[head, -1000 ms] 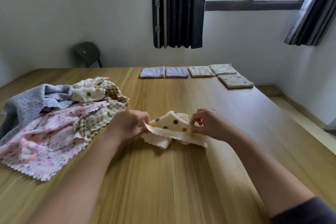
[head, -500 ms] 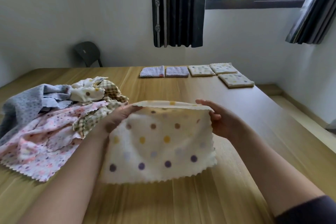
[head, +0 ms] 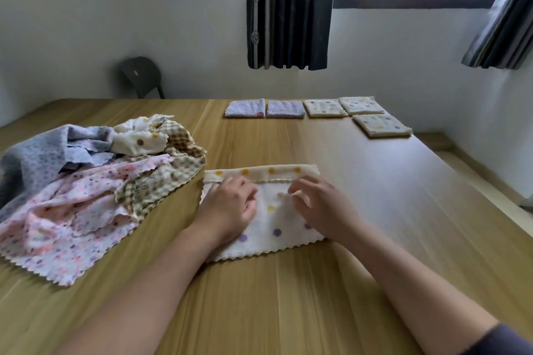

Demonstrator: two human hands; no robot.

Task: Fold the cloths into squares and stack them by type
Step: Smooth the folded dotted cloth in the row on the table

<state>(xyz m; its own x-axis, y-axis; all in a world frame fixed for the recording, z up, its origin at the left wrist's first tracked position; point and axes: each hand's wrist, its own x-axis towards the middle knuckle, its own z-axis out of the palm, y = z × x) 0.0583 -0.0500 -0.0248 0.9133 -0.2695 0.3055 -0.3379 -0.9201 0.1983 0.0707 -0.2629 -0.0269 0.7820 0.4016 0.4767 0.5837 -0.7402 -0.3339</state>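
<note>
While the dotted cloth (head: pixel 271 228) lies on the table (head: pixel 288 311) under both hands, first fold is in hand: far edge turned over just beyond them | left hand (head: pixel 227 207) rests on it, grip unclear | right hand (head: pixel 317 207) pinches it | next likely: align edges, crease square, stack with dotted squares (head: pixel 326 107) far beyond right hand.

Cream dotted cloth (head: pixel 274 228) w/ zigzag edges is lying flat at frame ctr, its far edge lying folded back over itself as a narrow strip. Cloth pile (head: pixel 86 181) (grey, pink floral, checked, dotted) is sitting crumpled at left. Upper right: two lilac squares (head: pixel 285 109) and three cream dotted squares (head: pixel 382 125) are lying folded, side by side.
</note>
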